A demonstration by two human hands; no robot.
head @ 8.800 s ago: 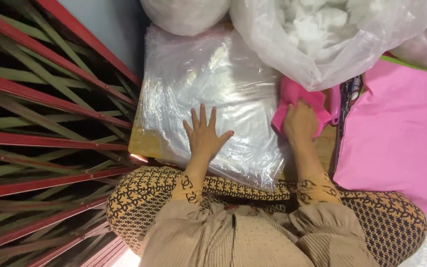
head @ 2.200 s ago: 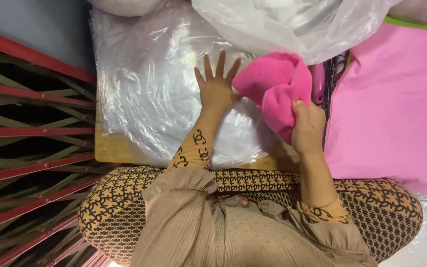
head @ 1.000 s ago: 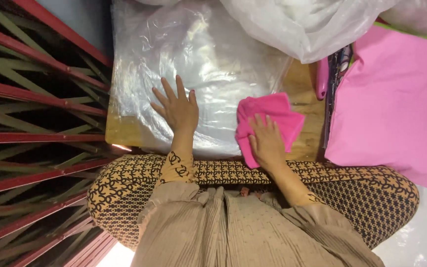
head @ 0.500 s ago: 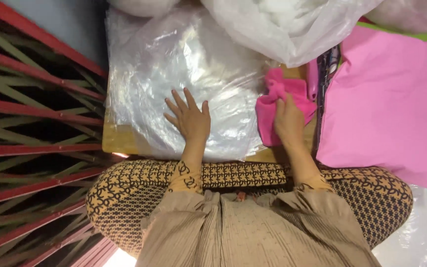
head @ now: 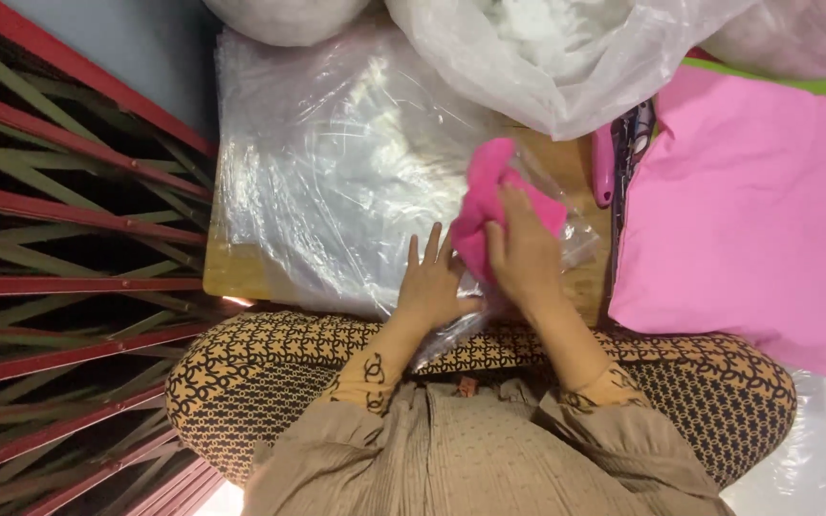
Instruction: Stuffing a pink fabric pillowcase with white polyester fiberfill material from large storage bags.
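Observation:
I sit cross-legged behind a low wooden board [head: 231, 277] that carries a stack of clear plastic bags [head: 336, 182]. My left hand [head: 429, 287] lies flat on the near edge of the stack, fingers spread. Beside it my right hand [head: 525, 256] grips a bright pink cloth [head: 494, 205], folded into a lump, and a loose clear bag wraps partly around it and trails down toward my lap. The two hands touch at the thumbs.
A big clear sack of white stuffing [head: 566, 48] leans over the far side of the board. A pile of pink fabric [head: 757, 210] lies at the right, a pink tool handle [head: 603, 164] next to it. Red and green metal bars [head: 59, 239] fill the left.
My right hand has brought the pink cloth left and nearer, from the board's right edge to beside my left hand. A loose clear bag now sits around the cloth. My left hand slid toward me.

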